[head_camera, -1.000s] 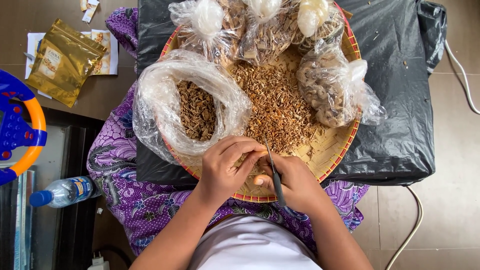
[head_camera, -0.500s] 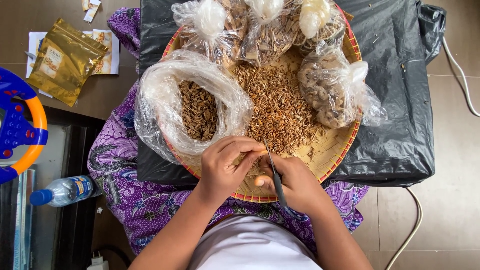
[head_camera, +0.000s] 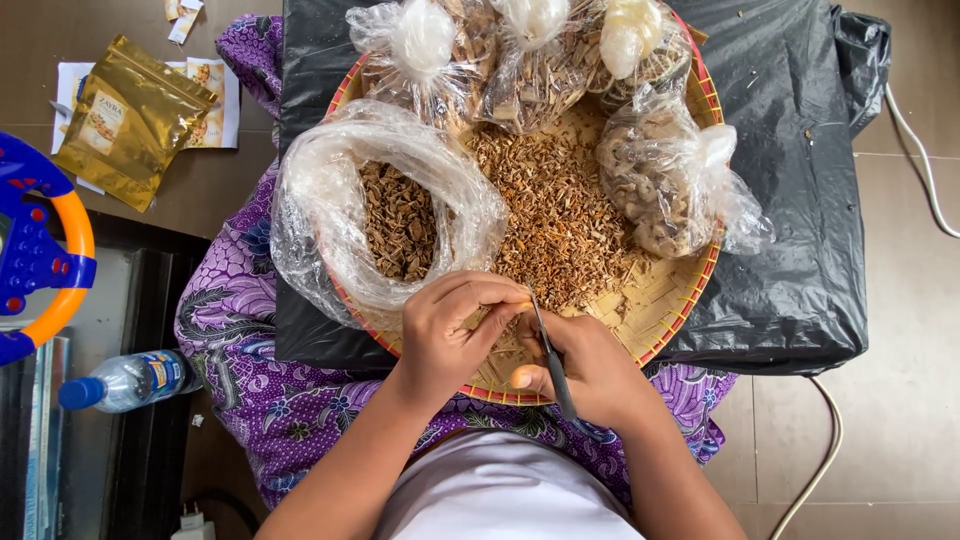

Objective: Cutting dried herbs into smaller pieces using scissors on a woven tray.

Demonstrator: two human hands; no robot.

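1. Both hands work at the near rim of a round woven tray (head_camera: 668, 300) that rests on a black plastic sheet (head_camera: 800, 200) spread over the lap.
2. Left hand (head_camera: 450, 335): grip clenched, fingertips pinching a small piece of dried material at the near edge of the loose heap of brown chips (head_camera: 560, 215). The piece itself is too small to identify.
3. Right hand (head_camera: 590, 375): grip closed around a slim dark-handled blade tool (head_camera: 550, 350), its tip angled up towards the left fingertips. Whether it is a knife or small scissors cannot be told.
4. The two hands touch, directly over the tray, so trimmings would fall onto the weave rather than the cloth.
5. Judgement on doing this step well: keep the pinch short and firm, with the piece exposed beyond the fingertips; the blade tip sits very near the left fingers, so cuts should run away from them.
6. Judgement: hold the work low over the tray's bare near part, clear of the heap, to keep finished and unfinished pieces apart.
7. An open clear bag of darker pieces (head_camera: 395, 220) lies just left of the heap, within easy reach of the left hand.
8. Knotted bags (head_camera: 540, 50) line the far rim; another (head_camera: 665, 185) sits on the right.
9. A water bottle (head_camera: 130, 380) and a gold pouch (head_camera: 125, 115) lie well apart on the left.
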